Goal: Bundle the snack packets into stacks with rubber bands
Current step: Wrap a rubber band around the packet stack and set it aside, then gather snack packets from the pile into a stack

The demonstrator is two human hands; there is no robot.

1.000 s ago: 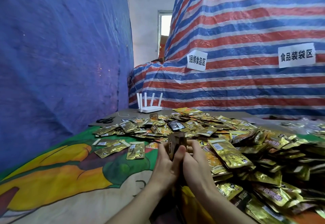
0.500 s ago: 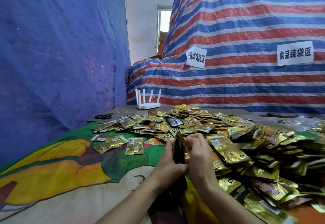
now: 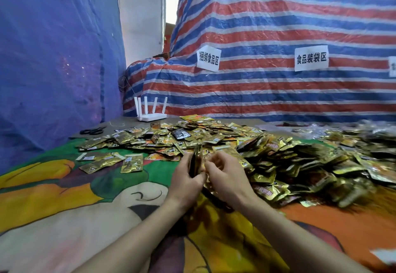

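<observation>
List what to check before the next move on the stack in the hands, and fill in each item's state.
1. Left hand grips the stack, upright on edge: ok.
2. Stack edges lined up: cannot tell, seen edge-on and dark.
3. Right hand at the stack, fingers curled: what it holds, cannot tell.
4. Rubber band ready: cannot tell, none visible.
5. Loose pile close beside the hands for more packets: ok.
6. Scissors lie far from the hands: ok.
</observation>
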